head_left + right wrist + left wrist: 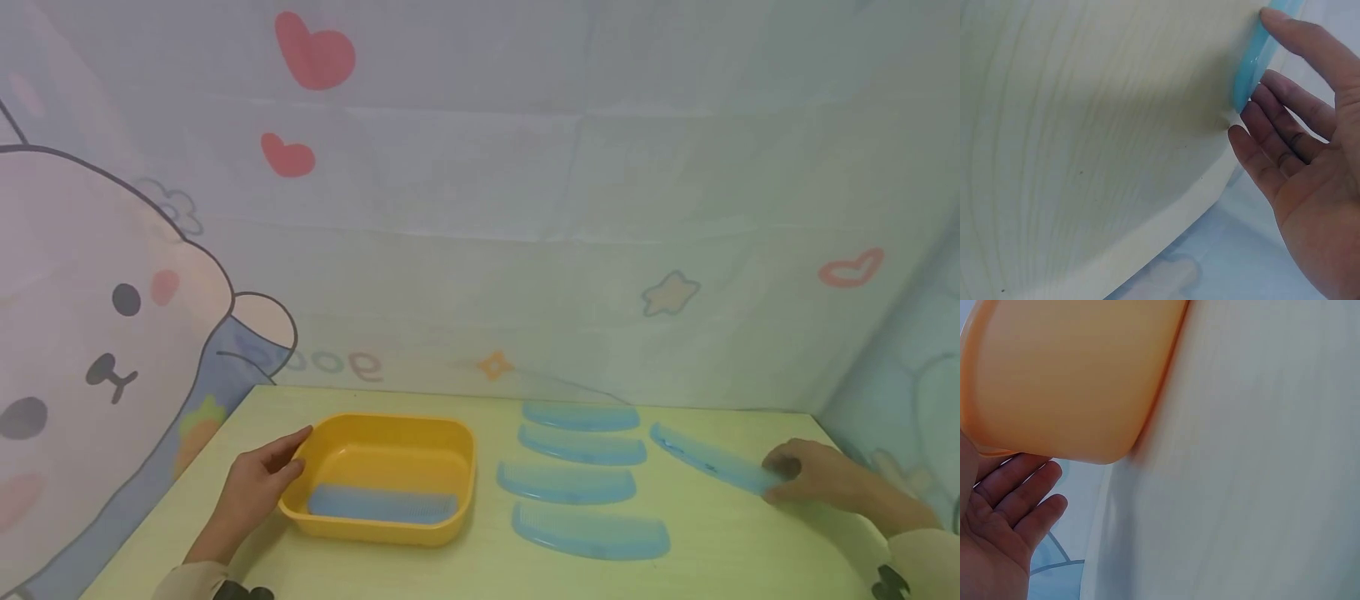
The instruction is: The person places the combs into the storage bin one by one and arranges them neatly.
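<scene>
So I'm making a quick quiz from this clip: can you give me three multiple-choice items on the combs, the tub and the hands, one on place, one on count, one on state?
1. Where does the comb in the yellow tub lie?
A. along the near wall
B. propped on the far rim
C. under the tub

2. How many blue combs lie on the table, outside the tub?
A. three
B. five
C. seven

3. What is the right hand doing?
A. resting flat, away from any comb
B. touching the end of the rightmost comb
C. holding the tub

Answers:
1 A, the comb inside lies against the near wall.
2 B, four sit in a stack-like column and one lies to the right.
3 B, its fingers meet that comb's end at the table's edge; the left hand is at the tub.
</scene>
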Demonstrator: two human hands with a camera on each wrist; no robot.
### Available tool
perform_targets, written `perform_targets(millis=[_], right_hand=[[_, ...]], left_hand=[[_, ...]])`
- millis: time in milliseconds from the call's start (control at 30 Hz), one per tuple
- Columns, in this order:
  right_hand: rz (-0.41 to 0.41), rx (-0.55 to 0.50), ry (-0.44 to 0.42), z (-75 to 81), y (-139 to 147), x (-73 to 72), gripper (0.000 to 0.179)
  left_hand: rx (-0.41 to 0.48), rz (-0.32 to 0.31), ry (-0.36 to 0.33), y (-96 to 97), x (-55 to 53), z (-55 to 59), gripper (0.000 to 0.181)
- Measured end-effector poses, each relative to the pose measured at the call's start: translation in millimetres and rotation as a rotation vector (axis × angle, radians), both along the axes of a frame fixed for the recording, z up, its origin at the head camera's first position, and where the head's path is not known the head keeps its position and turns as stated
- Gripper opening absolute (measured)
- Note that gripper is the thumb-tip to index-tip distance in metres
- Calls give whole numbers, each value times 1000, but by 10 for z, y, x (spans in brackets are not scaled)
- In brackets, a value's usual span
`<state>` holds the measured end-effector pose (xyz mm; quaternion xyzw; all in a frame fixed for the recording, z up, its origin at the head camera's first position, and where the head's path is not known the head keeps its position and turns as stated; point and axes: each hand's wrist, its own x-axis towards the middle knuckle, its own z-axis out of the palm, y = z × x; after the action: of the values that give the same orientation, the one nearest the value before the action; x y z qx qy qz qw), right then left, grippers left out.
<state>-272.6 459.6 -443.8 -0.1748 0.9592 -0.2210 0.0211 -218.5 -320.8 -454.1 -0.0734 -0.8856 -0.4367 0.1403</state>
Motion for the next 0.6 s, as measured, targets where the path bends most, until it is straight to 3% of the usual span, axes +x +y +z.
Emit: perform_targets(millis=[267, 600], right_hand=[[2, -10, -24, -1, -3, 21, 46], [34, 46, 71, 17, -24, 16, 48]], left_hand=[[6, 1, 6, -13, -11, -16, 45], [9, -1, 34, -8, -8, -10, 43]])
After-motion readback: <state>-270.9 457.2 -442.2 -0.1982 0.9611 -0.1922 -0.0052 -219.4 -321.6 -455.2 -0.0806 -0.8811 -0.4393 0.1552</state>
